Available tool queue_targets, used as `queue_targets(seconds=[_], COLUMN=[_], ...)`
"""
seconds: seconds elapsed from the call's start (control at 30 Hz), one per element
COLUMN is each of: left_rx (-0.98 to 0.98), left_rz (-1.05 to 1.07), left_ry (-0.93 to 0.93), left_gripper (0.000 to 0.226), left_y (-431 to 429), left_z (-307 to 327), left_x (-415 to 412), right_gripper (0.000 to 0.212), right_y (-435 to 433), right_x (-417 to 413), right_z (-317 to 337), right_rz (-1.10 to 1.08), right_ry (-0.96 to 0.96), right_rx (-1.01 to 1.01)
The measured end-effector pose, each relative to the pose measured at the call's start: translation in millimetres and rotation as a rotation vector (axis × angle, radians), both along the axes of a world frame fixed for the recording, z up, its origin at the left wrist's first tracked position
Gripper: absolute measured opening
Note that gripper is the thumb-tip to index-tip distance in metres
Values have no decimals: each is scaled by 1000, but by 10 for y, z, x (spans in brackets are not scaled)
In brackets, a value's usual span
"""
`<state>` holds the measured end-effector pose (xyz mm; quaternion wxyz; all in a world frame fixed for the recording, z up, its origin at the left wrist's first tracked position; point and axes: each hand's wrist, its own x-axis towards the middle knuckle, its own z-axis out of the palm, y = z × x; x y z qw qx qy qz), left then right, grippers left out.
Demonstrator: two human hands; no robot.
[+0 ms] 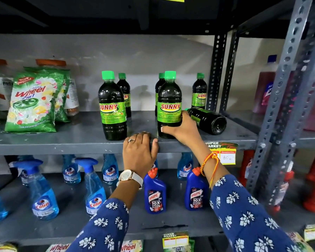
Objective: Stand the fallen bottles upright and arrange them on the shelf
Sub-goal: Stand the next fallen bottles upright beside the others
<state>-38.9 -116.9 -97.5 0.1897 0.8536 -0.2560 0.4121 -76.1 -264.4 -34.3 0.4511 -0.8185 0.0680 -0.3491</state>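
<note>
Dark Sunny bottles with green caps and green labels stand on the grey shelf (pixel 84 137). My right hand (pixel 182 130) grips the lower half of an upright front bottle (pixel 169 102). Just right of it, one fallen bottle (pixel 207 120) lies on its side, base toward me. Another upright bottle (pixel 112 106) stands at front left. Three more stand at the back: one (pixel 125 88) behind the left bottle, one (pixel 160 84) partly hidden behind the held bottle, one (pixel 199 91) at the right. My left hand (pixel 139 151) rests on the shelf's front edge, holding nothing.
Green Wheel detergent packs (pixel 33 100) and jars fill the shelf's left end. A perforated metal upright (pixel 216 70) bounds the right. Colin spray bottles (pixel 42 193) and blue Harpic bottles (pixel 155 193) stand on the shelf below. A price tag (pixel 224 153) hangs on the edge.
</note>
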Motion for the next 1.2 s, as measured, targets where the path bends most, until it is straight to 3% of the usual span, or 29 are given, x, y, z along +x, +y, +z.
queue_targets(seconds=[0.43,0.53,0.63,0.7,0.77,0.87,1.03,1.2], left_rx=[20,4,-202,-331,-284,-77,120,102], left_rz=[4,-12,-95,-167,-261,-395,-320,-270], left_ry=[52,37,13,-71,-140,-142,-43,-49], left_gripper=[42,44,39,31,30,29,29,36], left_y=[10,19,27,-21,-207,-622,-938,-1023], left_z=[31,50,16,-55,-95,-3,35,-31], left_x=[-64,-104,-197,-340,-505,-642,-548,-530], right_gripper=[53,77,112,104,77,56,89,72], right_y=[1,23,-49,-174,-382,-735,-934,-1016], right_x=[-56,-136,-299,-410,-451,-367,-155,-32], right_z=[-35,-2,108,252,424,585,446,426], right_rz=[59,115,128,43,-77,-249,-540,-549], right_ry=[-40,18,-15,-120,-192,14,564,524], right_rx=[-3,5,-51,-78,-127,-300,-670,-639])
